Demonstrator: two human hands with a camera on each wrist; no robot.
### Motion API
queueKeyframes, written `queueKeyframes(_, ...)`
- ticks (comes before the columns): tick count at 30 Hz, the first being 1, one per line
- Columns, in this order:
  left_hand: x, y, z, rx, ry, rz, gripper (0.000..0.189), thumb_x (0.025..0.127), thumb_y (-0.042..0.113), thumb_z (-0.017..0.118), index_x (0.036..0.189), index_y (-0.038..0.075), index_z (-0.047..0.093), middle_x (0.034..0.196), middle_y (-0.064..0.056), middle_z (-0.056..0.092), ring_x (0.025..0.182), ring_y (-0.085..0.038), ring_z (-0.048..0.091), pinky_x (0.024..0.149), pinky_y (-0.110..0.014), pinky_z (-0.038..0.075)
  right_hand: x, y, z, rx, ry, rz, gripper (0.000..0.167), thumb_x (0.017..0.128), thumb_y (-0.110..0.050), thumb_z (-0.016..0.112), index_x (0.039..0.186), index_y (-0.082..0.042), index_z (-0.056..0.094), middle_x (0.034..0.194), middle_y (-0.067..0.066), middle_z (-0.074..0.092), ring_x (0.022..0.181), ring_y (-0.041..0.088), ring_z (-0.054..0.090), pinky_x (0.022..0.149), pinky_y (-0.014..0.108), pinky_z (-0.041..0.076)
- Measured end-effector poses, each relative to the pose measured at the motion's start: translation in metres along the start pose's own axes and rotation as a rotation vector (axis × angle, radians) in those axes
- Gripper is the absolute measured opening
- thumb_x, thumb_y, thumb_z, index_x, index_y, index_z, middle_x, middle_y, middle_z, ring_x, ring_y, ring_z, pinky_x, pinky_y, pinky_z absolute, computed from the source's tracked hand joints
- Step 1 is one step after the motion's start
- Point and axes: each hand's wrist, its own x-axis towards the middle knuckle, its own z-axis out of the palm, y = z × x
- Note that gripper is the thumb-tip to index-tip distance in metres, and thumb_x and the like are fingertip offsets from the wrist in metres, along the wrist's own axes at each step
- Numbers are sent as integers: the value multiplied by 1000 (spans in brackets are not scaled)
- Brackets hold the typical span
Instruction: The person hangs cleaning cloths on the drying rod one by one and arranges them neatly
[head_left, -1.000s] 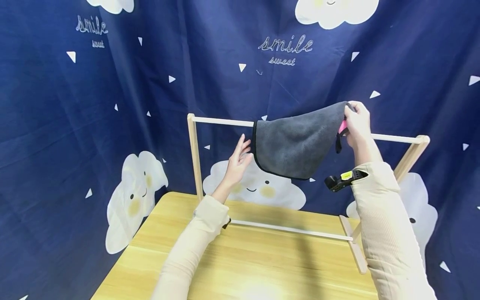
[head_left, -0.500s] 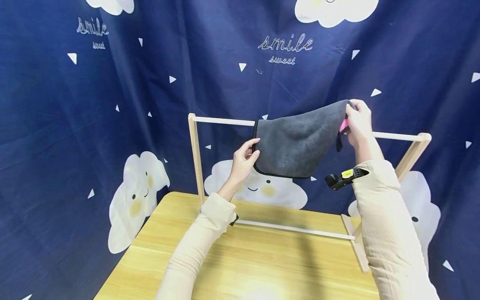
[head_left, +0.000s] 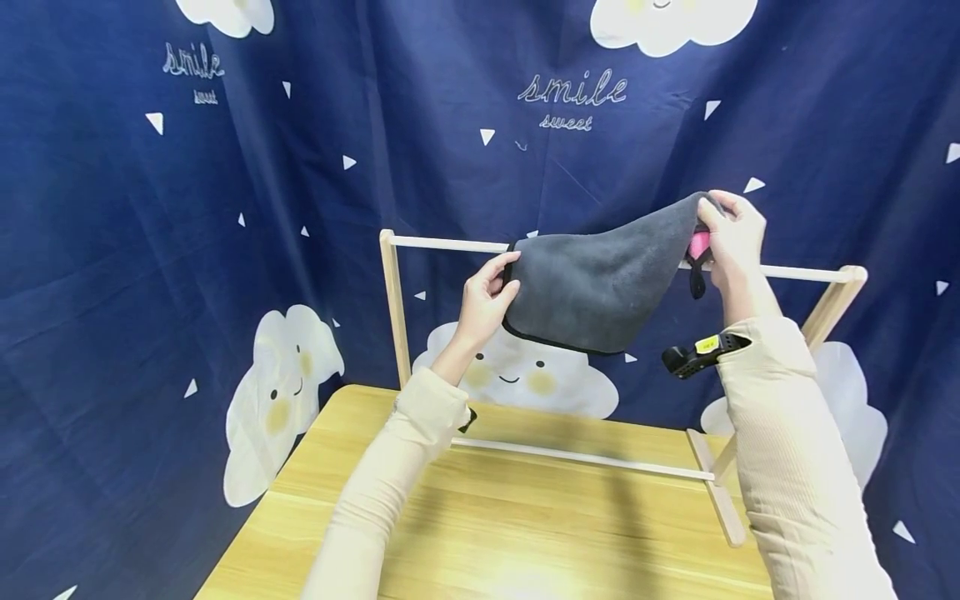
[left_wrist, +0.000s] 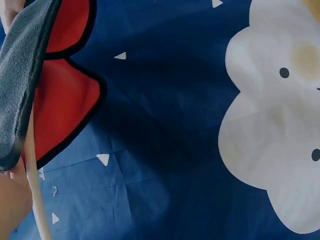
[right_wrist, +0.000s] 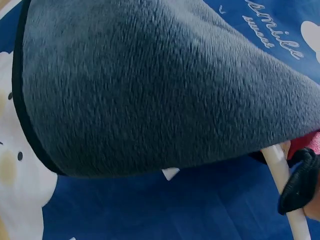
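Left grip (head_left: 484,303), right grip (head_left: 738,237) pinching cloth (head_left: 588,292), rail (head_left: 450,244) exposed beyond edges (right_wrist: 18,85)

pass: gap between gray cloth (head_left: 585,283) and lower bar (head_left: 585,456); block: upper rail (head_left: 450,244), left post (head_left: 395,308)

Cloth (head_left: 592,287): dark grey; edging (right_wrist: 18,85) black; reverse (left_wrist: 65,105) red in left wrist view, pink in head view. Loop (head_left: 697,282): black. Backdrop (head_left: 420,100): navy, printed with white triangles (head_left: 487,136), white "smile sweet" lettering (head_left: 573,87), white clouds (head_left: 555,400) with black eyes, yellow cheeks. Rack (head_left: 395,312): pale wood, bars (head_left: 446,244) whitish. Counter (head_left: 525,517): yellow, wood-grained. Sleeves (head_left: 780,458): cream, ribbed.
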Motion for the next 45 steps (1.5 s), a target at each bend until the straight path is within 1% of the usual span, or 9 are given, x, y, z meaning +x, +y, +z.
queueKeyframes(11, 25, -14, -1, -135, 24, -18, 46, 83, -13, 51, 128, -6, 47, 129, -21, 50, 97, -23, 60, 76, -20, 49, 2, -15, -22, -166, 27, -55, 14, 83, -5, 59, 90, -17, 62, 85, -9, 61, 68, -1, 54, 62, 10, 43)
queueKeyframes(15, 30, -16, -2, -194, 58, -44, 48, 82, -14, 51, 129, -4, 47, 128, -21, 51, 90, -17, 60, 74, -19, 49, -1, -12, -23, -488, -36, -78, 21, 86, -12, 56, 106, -11, 61, 81, -19, 57, 65, -7, 52, 62, 9, 41)
queueKeyframes(18, 27, -18, -4, -207, 57, -72, 48, 82, -15, 50, 129, -5, 46, 128, -22, 51, 90, -17, 60, 73, -19, 49, -7, -5, -20, -788, -56, -126, 35, 88, -20, 54, 120, -8, 57, 90, -12, 61, 61, -11, 48, 61, 8, 41)
queueKeyframes(20, 25, -19, -5, -207, 56, -82, 48, 82, -16, 50, 129, -6, 46, 128, -22, 50, 93, -19, 59, 74, -18, 49, -13, 1, -18, -853, -26, -183, 38, 88, -20, 52, 123, -6, 56, 101, 0, 62, 67, -7, 51, 68, 9, 42)
queueKeyframes(24, 21, -21, -6, -206, 65, -77, 48, 82, -17, 50, 129, -6, 46, 129, -22, 50, 96, -21, 58, 76, -18, 48, -27, 15, -13, -775, 146, -459, 32, 83, -9, 51, 112, 0, 61, 93, 2, 57, 92, 18, 50, 90, 22, 31)
queueKeyframes(28, 20, -22, -5, -203, 61, -76, 48, 81, -16, 51, 129, -6, 47, 129, -22, 50, 95, -21, 58, 75, -17, 48, -51, 39, -11, -559, 234, -635, 20, 81, 0, 50, 95, 8, 60, 78, -17, 44, 75, 12, 49, 78, 20, 33)
queueKeyframes(32, 19, -21, -6, -216, 56, -81, 49, 81, -16, 50, 129, -6, 47, 128, -22, 50, 92, -17, 59, 75, -17, 48, -81, 70, -8, -297, 176, -469, 8, 84, 4, 47, 86, -1, 54, 77, -11, 47, 63, 1, 48, 63, 14, 40)
queueKeyframes(36, 19, -19, -6, -247, 63, -73, 49, 81, -17, 49, 129, -7, 46, 128, -24, 50, 89, -13, 59, 74, -18, 48, -96, 97, -6, -183, 136, -294, 19, 88, 4, 44, 97, -13, 45, 96, -5, 46, 88, 5, 51, 80, 18, 42)
queueKeyframes(45, 18, -17, -1, -253, 61, -63, 49, 81, -17, 50, 129, -7, 45, 129, -24, 49, 89, -13, 59, 74, -18, 48, -99, 115, -11, 111, -86, -256, 28, 92, 3, 41, 115, -12, 36, 101, -1, 51, 85, 9, 49, 72, 19, 39)
